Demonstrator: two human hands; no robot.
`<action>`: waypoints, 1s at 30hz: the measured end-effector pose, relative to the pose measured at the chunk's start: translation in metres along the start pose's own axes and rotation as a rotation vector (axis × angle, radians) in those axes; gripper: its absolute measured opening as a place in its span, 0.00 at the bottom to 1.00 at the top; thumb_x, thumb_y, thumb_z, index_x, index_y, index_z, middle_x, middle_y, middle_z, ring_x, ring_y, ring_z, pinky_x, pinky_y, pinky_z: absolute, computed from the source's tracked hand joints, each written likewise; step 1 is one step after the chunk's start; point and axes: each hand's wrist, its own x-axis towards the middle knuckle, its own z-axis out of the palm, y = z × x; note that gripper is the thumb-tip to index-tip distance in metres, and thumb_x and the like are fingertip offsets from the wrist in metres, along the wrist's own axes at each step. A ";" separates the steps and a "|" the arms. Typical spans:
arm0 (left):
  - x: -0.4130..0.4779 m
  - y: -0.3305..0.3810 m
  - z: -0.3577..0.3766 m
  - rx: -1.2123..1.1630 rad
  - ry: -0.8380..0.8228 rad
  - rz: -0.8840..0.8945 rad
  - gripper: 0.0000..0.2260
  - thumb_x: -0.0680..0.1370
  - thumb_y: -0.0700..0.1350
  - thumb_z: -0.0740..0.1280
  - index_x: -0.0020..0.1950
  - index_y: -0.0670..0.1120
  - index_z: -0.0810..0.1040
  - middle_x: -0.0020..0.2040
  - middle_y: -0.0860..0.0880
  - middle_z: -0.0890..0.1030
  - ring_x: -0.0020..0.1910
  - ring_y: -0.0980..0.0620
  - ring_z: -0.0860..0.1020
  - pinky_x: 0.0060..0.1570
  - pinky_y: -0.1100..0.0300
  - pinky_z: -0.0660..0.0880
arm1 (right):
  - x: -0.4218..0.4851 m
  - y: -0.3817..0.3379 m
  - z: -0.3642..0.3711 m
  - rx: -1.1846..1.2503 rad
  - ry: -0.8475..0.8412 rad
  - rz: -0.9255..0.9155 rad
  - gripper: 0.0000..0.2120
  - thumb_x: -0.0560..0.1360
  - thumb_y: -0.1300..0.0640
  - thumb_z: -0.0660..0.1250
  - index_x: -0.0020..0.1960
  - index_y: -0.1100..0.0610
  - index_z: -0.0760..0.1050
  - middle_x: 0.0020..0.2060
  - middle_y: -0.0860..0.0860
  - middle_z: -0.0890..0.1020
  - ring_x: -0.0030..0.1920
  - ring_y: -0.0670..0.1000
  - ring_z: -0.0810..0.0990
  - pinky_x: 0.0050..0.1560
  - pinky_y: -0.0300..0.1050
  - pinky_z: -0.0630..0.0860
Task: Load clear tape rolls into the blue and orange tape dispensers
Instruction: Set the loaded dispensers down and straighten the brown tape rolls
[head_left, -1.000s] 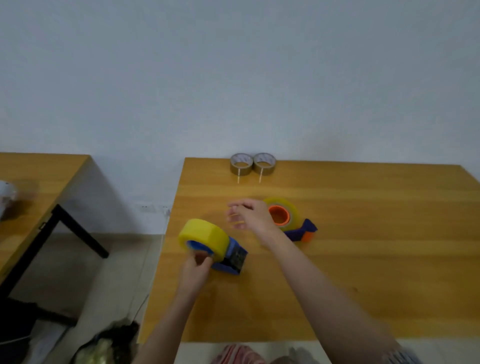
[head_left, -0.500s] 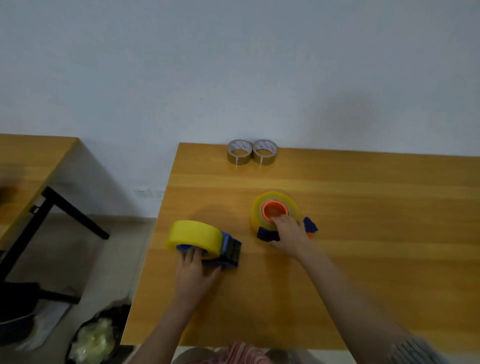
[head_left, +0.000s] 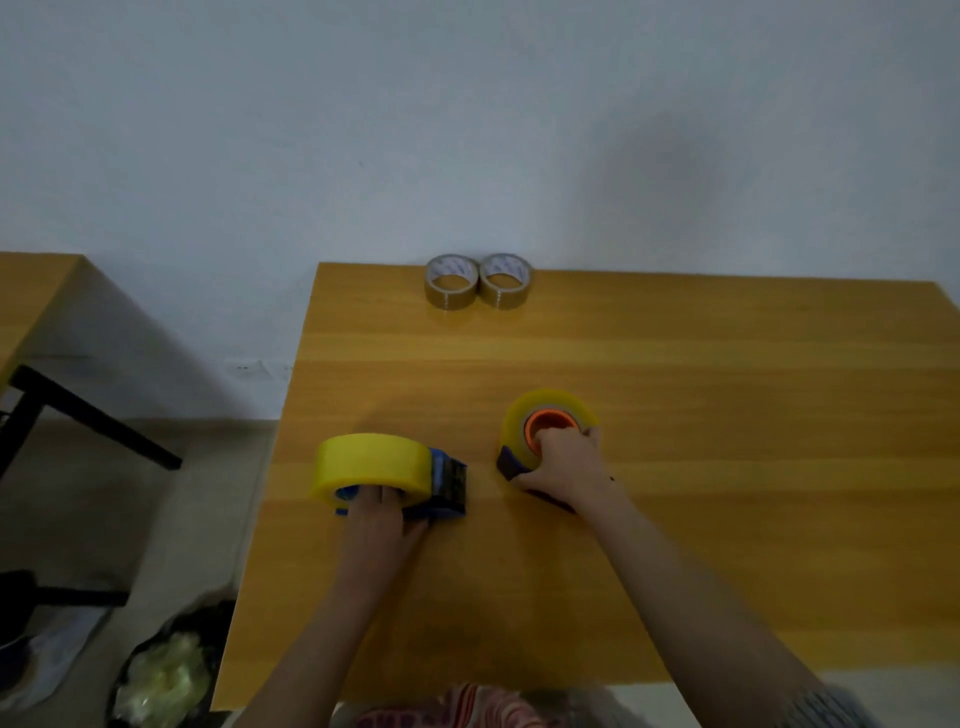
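Head view, left to right. A side desk (head_left: 36, 291) sits at the upper left of the frame, and a dark bag (head_left: 166, 670) lies on the floor at the lower left.

On the main desk (head_left: 727, 415), left of centre, the blue dispenser (head_left: 447, 480) lies with a yellow-tinted roll (head_left: 374, 465) already seated on it. The left hand (head_left: 376, 525) grasps this dispenser from the near side. Its fingers reach up against the roll's near face and its thumb lies along the base.

At the top edge of the desk, two brown rolls (head_left: 451, 280) stand side by side, touching, and neither hand is on them.

Right of centre, a paler roll (head_left: 566, 402) sits around the hub of the orange dispenser (head_left: 535, 421). The right hand (head_left: 563, 465) is clenched over it, with the fingers curled onto the hub and roll and the thumb on the dark handle part.

Both rolls look mounted, so the step in hand appears to be seating or steadying them, most likely pressing the right one home. Whether either tape end is threaded to its cutter cannot be told, as the hands hide those parts.

The next move probably calls for finding each loose tape end and drawing it through to the blade. One hand would need to hold the body firm, and the fingers should stay off the serrated edge.
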 end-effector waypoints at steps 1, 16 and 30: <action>0.003 0.000 -0.001 0.039 0.012 0.019 0.26 0.48 0.48 0.84 0.36 0.38 0.77 0.31 0.41 0.78 0.30 0.42 0.80 0.26 0.56 0.77 | 0.001 0.002 0.000 0.004 -0.016 0.005 0.20 0.68 0.39 0.69 0.40 0.55 0.68 0.31 0.47 0.69 0.39 0.52 0.73 0.65 0.54 0.61; 0.079 0.014 -0.047 0.146 -0.247 0.181 0.36 0.66 0.66 0.68 0.64 0.43 0.66 0.59 0.45 0.73 0.63 0.47 0.69 0.73 0.51 0.52 | 0.007 0.009 0.008 0.023 -0.006 -0.053 0.22 0.69 0.41 0.68 0.31 0.52 0.59 0.26 0.48 0.63 0.26 0.47 0.62 0.28 0.40 0.56; 0.083 0.023 -0.057 0.475 -0.504 0.445 0.24 0.74 0.50 0.67 0.66 0.45 0.65 0.63 0.47 0.73 0.65 0.47 0.70 0.74 0.51 0.50 | 0.010 0.011 0.007 0.035 0.012 0.027 0.23 0.70 0.39 0.67 0.31 0.53 0.60 0.25 0.48 0.65 0.26 0.47 0.64 0.27 0.39 0.57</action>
